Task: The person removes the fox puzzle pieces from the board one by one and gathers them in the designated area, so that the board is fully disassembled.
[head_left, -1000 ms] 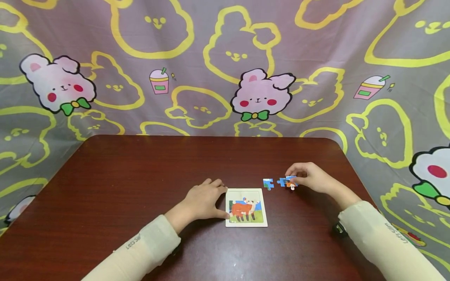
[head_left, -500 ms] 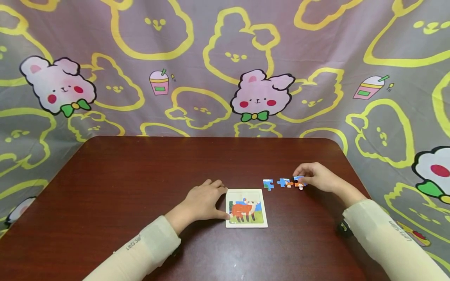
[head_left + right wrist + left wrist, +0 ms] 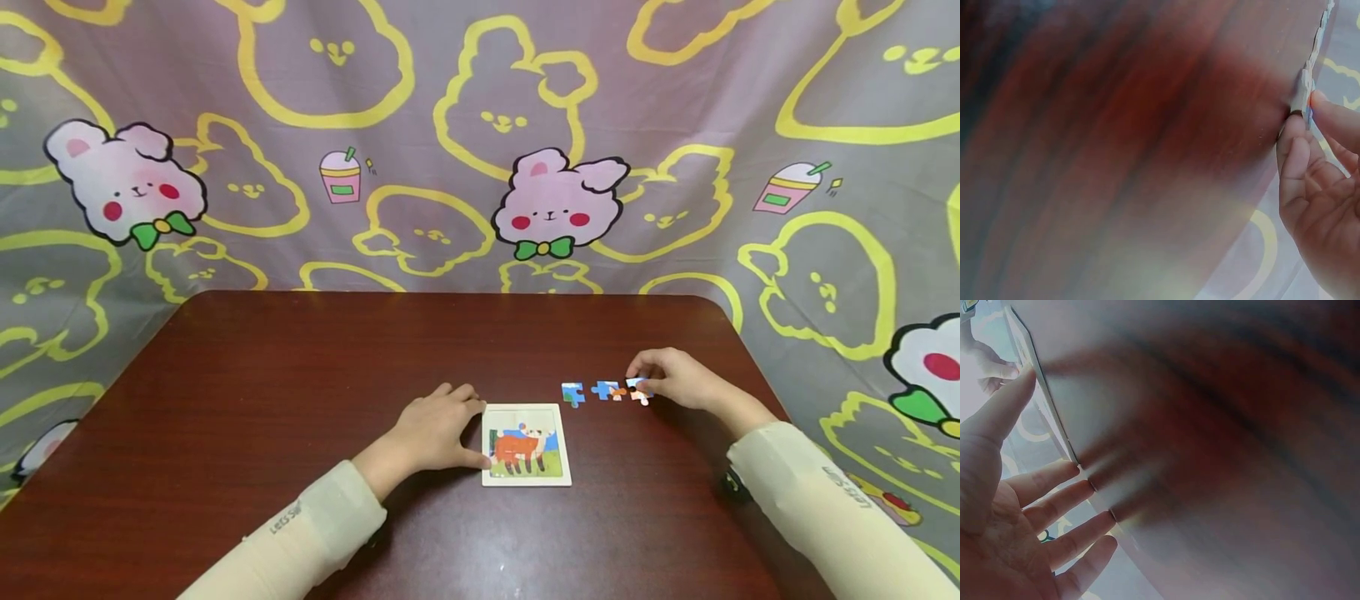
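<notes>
A white-framed jigsaw puzzle (image 3: 525, 479) with a red-orange animal picture lies flat on the table; bare backing shows along its upper part. My left hand (image 3: 438, 429) rests at its left edge, thumb on the lower left corner. The left wrist view shows the fingers (image 3: 1060, 503) spread and fairly straight against the frame's edge. To the upper right, my right hand (image 3: 671, 379) pinches a blue-and-white puzzle piece (image 3: 640, 390) between thumb and fingers, partly covering it. Left of that piece lie two others, a blue-and-orange puzzle piece (image 3: 606, 390) and a blue-and-green puzzle piece (image 3: 572, 393).
The dark reddish-brown table (image 3: 300, 358) has a patterned cloth (image 3: 420, 100) with cartoon animals hanging behind it and at both sides. The loose pieces sit in a row just beyond the frame's upper right corner.
My right hand has drawn its puzzle piece a little to the right, uncovering more of the blue-and-orange piece. Over the last half second it has barely moved. My left hand and the frame stay put.
</notes>
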A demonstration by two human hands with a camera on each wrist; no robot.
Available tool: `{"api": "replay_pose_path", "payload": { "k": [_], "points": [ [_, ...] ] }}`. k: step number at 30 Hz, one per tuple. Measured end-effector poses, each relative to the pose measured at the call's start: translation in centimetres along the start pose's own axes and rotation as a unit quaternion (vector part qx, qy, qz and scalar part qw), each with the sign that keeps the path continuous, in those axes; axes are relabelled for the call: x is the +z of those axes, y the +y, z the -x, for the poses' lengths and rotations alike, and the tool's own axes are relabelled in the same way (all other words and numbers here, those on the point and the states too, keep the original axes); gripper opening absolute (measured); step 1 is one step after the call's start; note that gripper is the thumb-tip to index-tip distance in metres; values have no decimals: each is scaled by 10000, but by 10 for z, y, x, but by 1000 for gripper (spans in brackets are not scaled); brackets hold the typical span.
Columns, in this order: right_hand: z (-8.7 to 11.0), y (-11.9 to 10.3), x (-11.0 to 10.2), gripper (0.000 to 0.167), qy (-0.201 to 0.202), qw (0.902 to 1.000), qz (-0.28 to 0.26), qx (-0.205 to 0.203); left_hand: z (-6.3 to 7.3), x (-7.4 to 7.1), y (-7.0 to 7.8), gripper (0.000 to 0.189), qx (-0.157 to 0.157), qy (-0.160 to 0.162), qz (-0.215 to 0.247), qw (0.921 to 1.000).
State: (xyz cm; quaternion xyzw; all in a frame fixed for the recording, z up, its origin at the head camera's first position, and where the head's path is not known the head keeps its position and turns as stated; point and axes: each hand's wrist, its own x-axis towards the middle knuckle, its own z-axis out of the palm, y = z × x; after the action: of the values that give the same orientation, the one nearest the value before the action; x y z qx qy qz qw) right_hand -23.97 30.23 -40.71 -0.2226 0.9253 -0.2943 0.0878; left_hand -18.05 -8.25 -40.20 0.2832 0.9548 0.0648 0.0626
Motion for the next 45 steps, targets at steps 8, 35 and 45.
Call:
{"api": "replay_pose_path", "payload": {
  "k": [8, 35, 45],
  "points": [
    [0, -1, -4, 10, 47, 9998, 161, 146, 0, -1, 0, 79, 8, 46, 21, 10000],
    [-28, -54, 26, 7, -293, 9989, 169, -326, 0, -1, 0, 78, -24, -61, 89, 9999],
    [-41, -97, 52, 10, -828, 9925, 67, -901, 0, 0, 0, 78, -34, -26, 45, 10000]
  ]
}}
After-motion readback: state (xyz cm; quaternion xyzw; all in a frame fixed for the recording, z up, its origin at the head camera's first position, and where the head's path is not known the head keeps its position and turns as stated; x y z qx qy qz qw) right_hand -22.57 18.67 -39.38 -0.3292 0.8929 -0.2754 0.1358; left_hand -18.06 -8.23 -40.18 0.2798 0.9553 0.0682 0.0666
